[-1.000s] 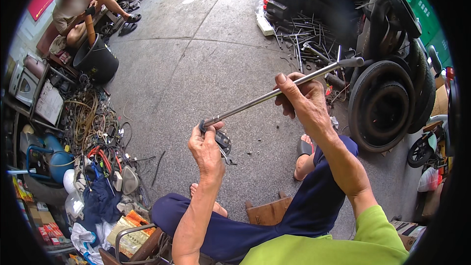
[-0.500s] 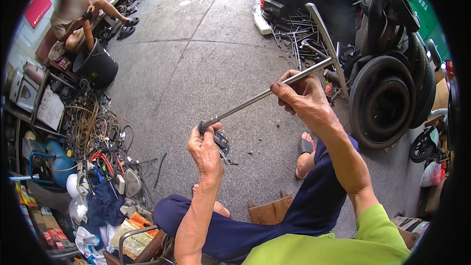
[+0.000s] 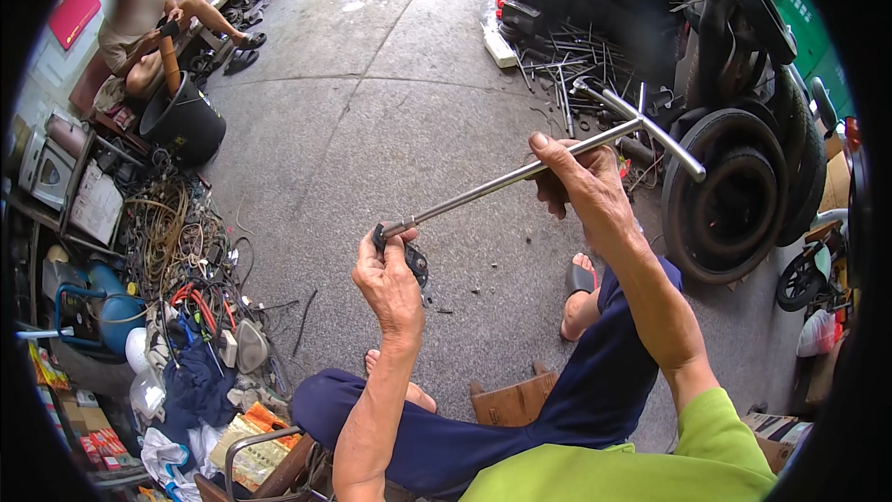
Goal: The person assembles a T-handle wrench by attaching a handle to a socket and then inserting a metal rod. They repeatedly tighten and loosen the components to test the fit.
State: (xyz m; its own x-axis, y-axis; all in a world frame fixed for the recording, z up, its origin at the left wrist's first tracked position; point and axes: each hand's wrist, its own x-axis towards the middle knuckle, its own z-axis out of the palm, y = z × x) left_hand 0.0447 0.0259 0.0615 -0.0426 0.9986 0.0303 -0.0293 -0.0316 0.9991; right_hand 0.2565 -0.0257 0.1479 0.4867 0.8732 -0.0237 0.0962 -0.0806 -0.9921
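A long silver T-handle socket wrench [image 3: 497, 184] slants across the middle, its crossbar up at the right and its socket end down at the left. My right hand [image 3: 583, 177] is closed round the shaft below the crossbar, thumb along the top. At the socket end my left hand [image 3: 388, 293] is closed on a small black part [image 3: 415, 266], pinching it against the socket. Fingers cover much of that part, so its exact kind cannot be made out. The socket meets the part's upper edge.
A small wooden stool [image 3: 514, 399] stands between my legs. Tangled cables [image 3: 163, 232] and clutter line the left, tyres [image 3: 725, 195] the right, with a pile of metal rods [image 3: 571, 65] behind. A person sits far left by a black bucket [image 3: 190, 121].
The wrench has turned about its shaft: the crossbar's near end now points right and downward. The black part has tilted in my left hand, and both hands stay nearly in place.
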